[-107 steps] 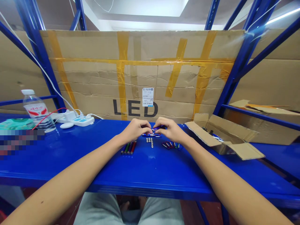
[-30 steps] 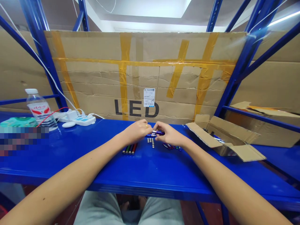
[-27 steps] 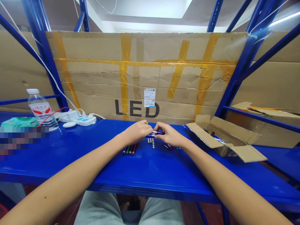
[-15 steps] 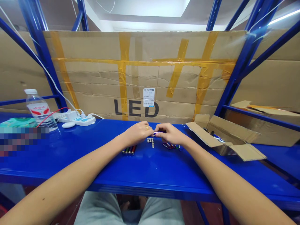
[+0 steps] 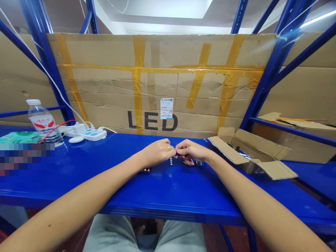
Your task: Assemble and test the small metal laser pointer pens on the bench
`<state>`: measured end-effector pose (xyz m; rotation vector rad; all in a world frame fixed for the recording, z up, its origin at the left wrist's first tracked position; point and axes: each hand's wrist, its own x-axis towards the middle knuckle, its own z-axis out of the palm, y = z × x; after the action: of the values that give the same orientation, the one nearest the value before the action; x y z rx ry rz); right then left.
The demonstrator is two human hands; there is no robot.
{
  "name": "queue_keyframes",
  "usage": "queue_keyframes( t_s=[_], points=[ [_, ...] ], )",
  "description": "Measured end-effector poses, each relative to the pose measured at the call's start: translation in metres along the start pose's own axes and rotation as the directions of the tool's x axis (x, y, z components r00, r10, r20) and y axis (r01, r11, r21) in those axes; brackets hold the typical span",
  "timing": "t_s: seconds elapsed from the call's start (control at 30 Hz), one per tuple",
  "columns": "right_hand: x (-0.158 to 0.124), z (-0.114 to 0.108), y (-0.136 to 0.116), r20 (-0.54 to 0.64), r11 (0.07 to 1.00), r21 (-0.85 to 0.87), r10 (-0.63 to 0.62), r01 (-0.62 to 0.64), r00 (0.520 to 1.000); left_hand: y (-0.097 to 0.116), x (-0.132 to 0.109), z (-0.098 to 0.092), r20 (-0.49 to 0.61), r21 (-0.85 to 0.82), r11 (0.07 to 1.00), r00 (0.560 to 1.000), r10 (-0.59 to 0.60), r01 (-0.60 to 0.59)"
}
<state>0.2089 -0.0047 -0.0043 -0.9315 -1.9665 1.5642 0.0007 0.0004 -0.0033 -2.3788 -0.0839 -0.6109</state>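
My left hand and my right hand meet fingertip to fingertip just above the table. In my right fingers is a small shiny purple tube, mostly covered by them. The left thumb and forefinger are pinched together at its end; whether they hold a separate small part is hidden. Beneath the hands runs a short row of silver button cells, partly covered. Several slim coloured metal tubes lie under my left wrist, only their ends showing. Coloured metal clips lie below my right hand.
An open cardboard box with small parts stands right on the blue table. A power strip, a water bottle and a green packet are at left. A large cardboard panel closes off the back.
My left hand has shifted right and slightly down, covering more of the button cells and touching my right fingertips. My right hand has lowered slightly, and less of the purple tube shows.
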Motion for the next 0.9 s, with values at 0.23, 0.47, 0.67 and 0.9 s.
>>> queue_keyframes(
  t_s=[0.23, 0.47, 0.67, 0.9],
  points=[
    [0.0004, -0.0014, -0.0013, 0.031, 0.982, 0.142, 0.123, -0.127, 0.992, 0.0029, 0.0009, 0.0011, 0.024, 0.004, 1.0, 1.0, 0.014, -0.014],
    [-0.0004, -0.002, -0.004, 0.039, 0.971, 0.171, 0.161, -0.165, 0.986, 0.0024, 0.0008, 0.0029, 0.044, 0.022, 0.999, 0.999, -0.025, 0.024],
    [-0.0004, -0.0011, -0.0051, -0.013, 0.996, 0.024, 0.091, -0.091, 0.996, 0.0003, -0.002, 0.0069, 0.046, -0.018, 0.997, 0.997, -0.068, 0.068],
    [-0.0018, -0.0063, -0.0055, -0.007, 0.995, -0.094, 0.033, -0.033, 0.999, -0.0022, -0.0047, 0.0071, 0.065, -0.054, 0.988, 0.988, -0.143, 0.147]
  ],
)
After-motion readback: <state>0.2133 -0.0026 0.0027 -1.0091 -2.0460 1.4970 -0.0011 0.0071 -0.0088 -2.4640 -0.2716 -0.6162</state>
